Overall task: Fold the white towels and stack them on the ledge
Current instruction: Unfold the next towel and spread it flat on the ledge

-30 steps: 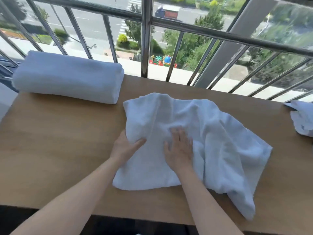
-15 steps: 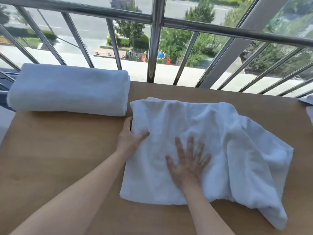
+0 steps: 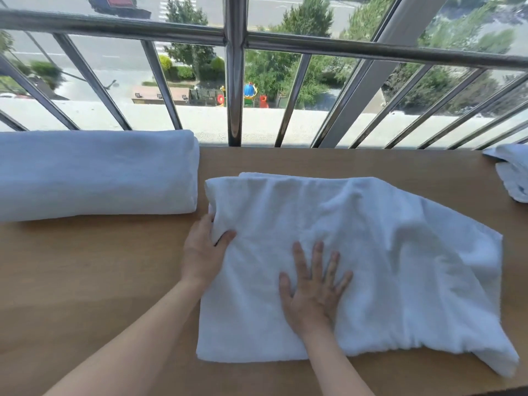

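at the far left i see a folded white towel stack (image 3: 94,174) lying along the back of the wooden ledge (image 3: 85,281), thick and smooth with a rounded fold facing me, its left end cut off by the frame edge; i cannot tell how many towels are in it. just beside its right end starts the towel being worked (image 3: 357,252), lying on the ledge in the middle of the view, white terry, partly folded, with its left part fairly flat and square-edged. my left hand (image 3: 204,252) is at that towel's left edge, thumb on top of the cloth and the fingers tucked under or behind the edge, so it looks pinched on the fabric, though the fingertips are hidden and i cannot be sure how firm the hold is. my right hand (image 3: 313,292) lies flat on the towel, fingers spread, palm down, gripping nothing. further right the cloth is rumpled, with soft ridges and a loose corner drooping toward the near edge of the ledge. at the far right another bunch of white towel (image 3: 511,172) sits near the back, mostly cut off by the frame. behind it all runs a metal railing (image 3: 234,81), and the street scene past it is too blurred to detail.
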A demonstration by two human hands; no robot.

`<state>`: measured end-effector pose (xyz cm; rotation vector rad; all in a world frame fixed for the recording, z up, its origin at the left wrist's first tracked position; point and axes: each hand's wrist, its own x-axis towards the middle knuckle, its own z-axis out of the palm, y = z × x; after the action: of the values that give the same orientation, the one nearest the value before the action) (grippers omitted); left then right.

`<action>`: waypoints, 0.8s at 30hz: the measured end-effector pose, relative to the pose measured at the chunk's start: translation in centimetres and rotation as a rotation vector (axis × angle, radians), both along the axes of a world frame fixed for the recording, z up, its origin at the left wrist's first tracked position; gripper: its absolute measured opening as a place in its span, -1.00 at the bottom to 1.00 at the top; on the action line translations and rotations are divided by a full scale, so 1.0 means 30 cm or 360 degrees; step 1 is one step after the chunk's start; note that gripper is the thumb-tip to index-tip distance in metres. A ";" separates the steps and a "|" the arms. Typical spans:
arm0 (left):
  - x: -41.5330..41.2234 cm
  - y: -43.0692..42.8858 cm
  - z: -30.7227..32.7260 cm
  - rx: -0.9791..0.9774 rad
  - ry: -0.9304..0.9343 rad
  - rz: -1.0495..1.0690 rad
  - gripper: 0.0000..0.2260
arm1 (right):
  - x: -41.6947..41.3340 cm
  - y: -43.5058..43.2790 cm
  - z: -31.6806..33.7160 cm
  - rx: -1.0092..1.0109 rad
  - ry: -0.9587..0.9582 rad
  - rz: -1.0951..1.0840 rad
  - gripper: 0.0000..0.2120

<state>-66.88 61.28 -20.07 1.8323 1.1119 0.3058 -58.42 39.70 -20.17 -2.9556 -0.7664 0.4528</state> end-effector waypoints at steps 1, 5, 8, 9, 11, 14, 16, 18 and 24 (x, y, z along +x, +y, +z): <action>-0.016 0.016 0.004 -0.0013 0.0038 0.0011 -0.74 | -0.012 0.012 -0.002 0.0014 -0.0009 0.0009 -0.35; 0.030 0.059 0.038 -0.0223 -0.0125 0.0004 -0.76 | -0.012 -0.014 -0.016 0.0026 -0.0080 0.0005 -0.37; 0.104 0.096 0.061 -0.0303 -0.0241 -0.0026 -0.87 | -0.020 -0.025 -0.023 0.0065 -0.0093 0.0022 -0.38; 0.113 0.103 0.060 -0.0164 -0.0212 -0.0097 -0.88 | -0.020 -0.026 -0.026 0.0066 -0.0092 0.0022 -0.38; 0.117 0.100 0.063 0.0226 -0.0235 -0.0295 -0.85 | -0.019 -0.026 -0.030 0.0054 -0.0100 0.0016 -0.39; 0.102 0.103 0.070 0.0534 -0.0313 -0.0496 -0.95 | -0.023 -0.022 -0.031 0.0030 -0.0107 0.0001 -0.39; 0.105 0.127 0.076 0.0558 -0.0213 -0.0338 -0.94 | -0.024 -0.019 -0.032 0.0006 -0.0102 -0.0008 -0.38; 0.119 0.136 0.083 0.0490 -0.0032 -0.0233 -0.82 | -0.023 -0.017 -0.032 -0.0021 -0.0079 -0.0020 -0.38; 0.067 0.020 0.092 0.0331 0.0093 -0.0346 -0.27 | -0.024 -0.014 -0.034 -0.0039 -0.0078 -0.0025 -0.37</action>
<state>-64.86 61.89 -17.29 2.1388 0.9368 0.2486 -59.14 39.27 -21.18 -3.0038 -0.7471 0.3927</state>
